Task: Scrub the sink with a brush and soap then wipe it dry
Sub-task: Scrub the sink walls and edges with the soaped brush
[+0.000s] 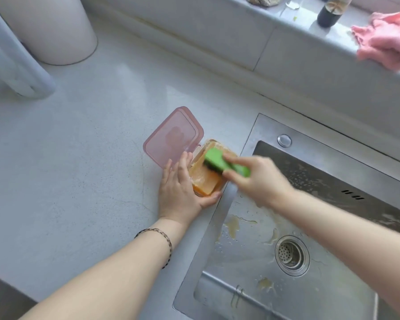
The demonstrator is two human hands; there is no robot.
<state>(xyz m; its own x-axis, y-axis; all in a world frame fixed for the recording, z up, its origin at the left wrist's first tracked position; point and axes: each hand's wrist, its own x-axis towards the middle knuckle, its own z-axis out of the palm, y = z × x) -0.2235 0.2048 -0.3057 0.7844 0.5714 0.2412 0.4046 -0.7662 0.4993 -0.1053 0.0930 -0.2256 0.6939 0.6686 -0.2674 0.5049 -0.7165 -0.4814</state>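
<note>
We are viewing the wet steel sink (245,269) lying beneath our right forearm. Our left hand (180,192) is clasping the open-lidded soap box (214,142) beside it. Our right hand (259,179) is gripping the green brush (222,163), pressing its bristles onto the orange soap bar (206,183).

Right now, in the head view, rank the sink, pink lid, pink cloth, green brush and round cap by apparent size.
1. sink
2. pink lid and pink cloth: look alike; cloth is farther and cut off, so unranked
3. green brush, partly under the right hand
4. round cap
</note>
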